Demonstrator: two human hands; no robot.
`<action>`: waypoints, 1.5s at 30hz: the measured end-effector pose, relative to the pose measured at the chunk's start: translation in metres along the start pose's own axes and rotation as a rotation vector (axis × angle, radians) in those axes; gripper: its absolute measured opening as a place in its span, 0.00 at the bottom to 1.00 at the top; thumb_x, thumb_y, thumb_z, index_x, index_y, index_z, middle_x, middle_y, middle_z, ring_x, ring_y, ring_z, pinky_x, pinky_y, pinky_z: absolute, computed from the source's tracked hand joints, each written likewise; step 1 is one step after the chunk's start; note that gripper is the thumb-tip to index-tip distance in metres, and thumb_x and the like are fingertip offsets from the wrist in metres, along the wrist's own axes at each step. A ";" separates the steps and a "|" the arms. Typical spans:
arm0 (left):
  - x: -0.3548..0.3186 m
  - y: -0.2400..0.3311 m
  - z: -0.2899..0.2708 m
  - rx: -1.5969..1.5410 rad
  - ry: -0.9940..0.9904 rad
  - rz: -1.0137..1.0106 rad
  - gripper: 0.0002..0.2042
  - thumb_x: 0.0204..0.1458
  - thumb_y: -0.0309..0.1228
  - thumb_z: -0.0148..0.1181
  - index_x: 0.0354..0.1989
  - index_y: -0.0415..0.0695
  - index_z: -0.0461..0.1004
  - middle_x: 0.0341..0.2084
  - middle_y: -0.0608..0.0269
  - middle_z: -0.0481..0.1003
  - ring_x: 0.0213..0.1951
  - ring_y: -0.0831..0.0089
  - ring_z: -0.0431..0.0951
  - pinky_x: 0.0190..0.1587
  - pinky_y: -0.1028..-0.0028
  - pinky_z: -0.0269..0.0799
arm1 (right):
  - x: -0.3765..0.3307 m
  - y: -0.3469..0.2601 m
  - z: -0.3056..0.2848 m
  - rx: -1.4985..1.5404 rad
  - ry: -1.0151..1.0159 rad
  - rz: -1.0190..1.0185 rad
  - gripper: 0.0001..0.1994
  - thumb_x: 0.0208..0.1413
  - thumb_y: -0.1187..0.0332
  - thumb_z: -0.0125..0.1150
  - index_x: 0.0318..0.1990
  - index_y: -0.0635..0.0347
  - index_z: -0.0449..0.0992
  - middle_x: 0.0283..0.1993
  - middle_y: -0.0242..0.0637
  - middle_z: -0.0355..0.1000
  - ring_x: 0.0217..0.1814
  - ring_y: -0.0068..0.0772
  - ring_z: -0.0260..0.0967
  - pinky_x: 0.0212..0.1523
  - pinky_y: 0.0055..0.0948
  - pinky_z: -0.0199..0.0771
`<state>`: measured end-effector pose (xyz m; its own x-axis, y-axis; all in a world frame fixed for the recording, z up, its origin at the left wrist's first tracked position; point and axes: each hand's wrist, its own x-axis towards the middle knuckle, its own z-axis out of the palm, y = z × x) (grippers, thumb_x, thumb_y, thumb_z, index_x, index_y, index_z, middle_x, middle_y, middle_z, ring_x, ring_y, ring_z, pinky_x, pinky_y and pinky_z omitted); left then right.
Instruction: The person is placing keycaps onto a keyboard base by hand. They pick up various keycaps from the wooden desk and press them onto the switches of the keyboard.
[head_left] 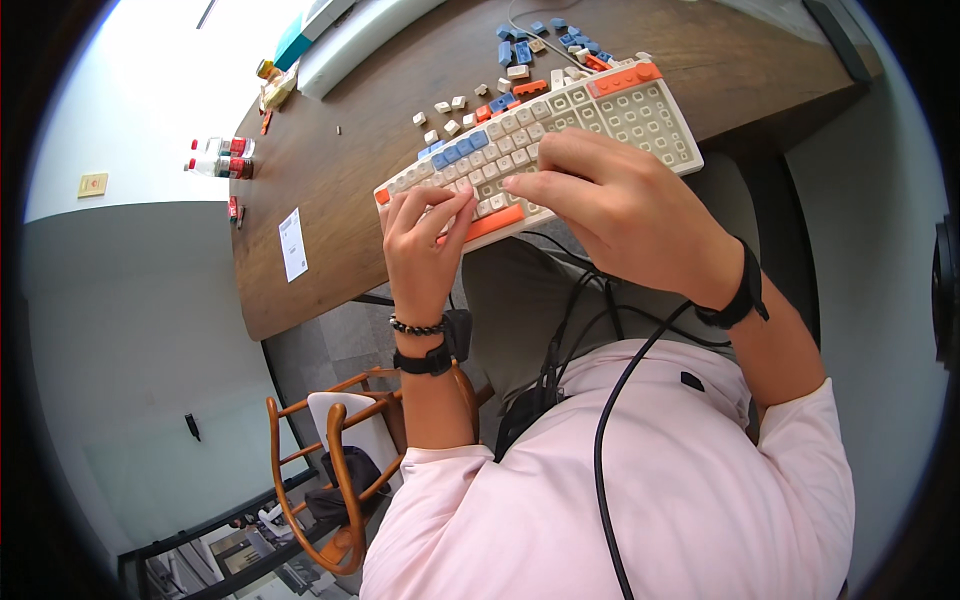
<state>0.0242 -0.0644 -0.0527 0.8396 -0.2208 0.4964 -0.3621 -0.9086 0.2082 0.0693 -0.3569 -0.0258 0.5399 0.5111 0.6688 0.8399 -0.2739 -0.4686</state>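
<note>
A cream keyboard (575,115) lies at a slant near the table's front edge. Cream, blue and orange keycaps cover its left and middle parts, while bare switch sockets show on its right part. Over the left part is my left hand (420,245), its thumb and index fingertips brought together just above the keys and its other fingers curled. My right hand (625,205) hangs over the middle, index finger reaching to the keys and the rest folded in; its thumb is mostly hidden. Anything pinched at either hand's fingertips is too small to make out. An orange spacebar (483,227) sits along the near edge.
Loose blue keycaps (522,52) and cream keycaps (443,107) lie scattered beyond the keyboard. A white paper slip (292,245) and bottles with red caps (225,157) are at the left. A black cable (607,440) runs across my shirt. A wooden chair (338,470) stands lower left.
</note>
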 end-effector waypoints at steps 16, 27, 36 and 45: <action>0.023 0.023 -0.022 0.147 -0.269 -0.007 0.06 0.69 0.33 0.77 0.43 0.45 0.94 0.46 0.73 0.86 0.53 0.64 0.82 0.60 0.58 0.72 | -0.003 -0.002 0.004 -0.007 -0.014 0.000 0.13 0.65 0.76 0.70 0.56 0.62 0.88 0.50 0.41 0.79 0.57 0.48 0.83 0.58 0.45 0.87; 0.014 0.003 -0.030 0.052 -0.220 -0.096 0.08 0.71 0.34 0.77 0.52 0.48 0.97 0.51 0.63 0.86 0.54 0.59 0.83 0.61 0.58 0.75 | 0.001 -0.006 -0.003 0.000 -0.027 0.008 0.13 0.65 0.77 0.69 0.55 0.65 0.88 0.52 0.43 0.81 0.57 0.49 0.84 0.58 0.45 0.87; 0.101 -0.084 -0.020 -0.153 -0.304 -0.237 0.13 0.72 0.25 0.71 0.61 0.41 0.92 0.53 0.52 0.89 0.48 0.62 0.93 0.54 0.65 0.90 | 0.001 -0.008 -0.004 0.035 -0.018 -0.001 0.16 0.63 0.79 0.68 0.57 0.67 0.88 0.53 0.45 0.81 0.56 0.51 0.84 0.58 0.46 0.88; 0.118 -0.111 0.026 -0.102 -0.253 -0.240 0.15 0.62 0.26 0.79 0.57 0.44 0.94 0.54 0.53 0.91 0.52 0.58 0.92 0.57 0.60 0.90 | 0.002 -0.006 -0.011 0.022 0.010 -0.004 0.15 0.62 0.79 0.68 0.55 0.68 0.88 0.52 0.45 0.81 0.56 0.51 0.84 0.57 0.46 0.88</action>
<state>0.1733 0.0010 -0.0391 0.9745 -0.0982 0.2017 -0.1707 -0.9079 0.3829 0.0658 -0.3631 -0.0154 0.5372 0.5041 0.6762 0.8406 -0.2540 -0.4785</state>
